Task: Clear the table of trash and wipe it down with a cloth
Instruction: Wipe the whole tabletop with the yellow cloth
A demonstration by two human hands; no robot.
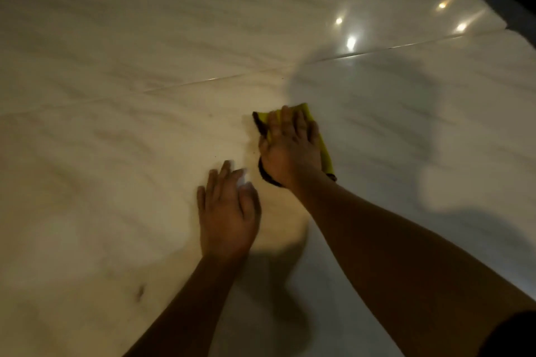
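A yellow cloth with a dark trim lies on the white marble table, a little right of centre. My right hand lies palm down on top of it, fingers spread, and covers most of it. My left hand rests flat on the bare tabletop just below and left of the cloth, fingers together and pointing away from me. A small pale blur shows by its thumb and forefinger; I cannot tell whether it is a scrap or glare. The picture is motion-blurred.
A thin seam crosses the tabletop slantwise beyond the hands. A small dark mark sits on the marble at lower left. The table's far edge runs along the upper right, with dark space past it. Lamp reflections glint at upper right.
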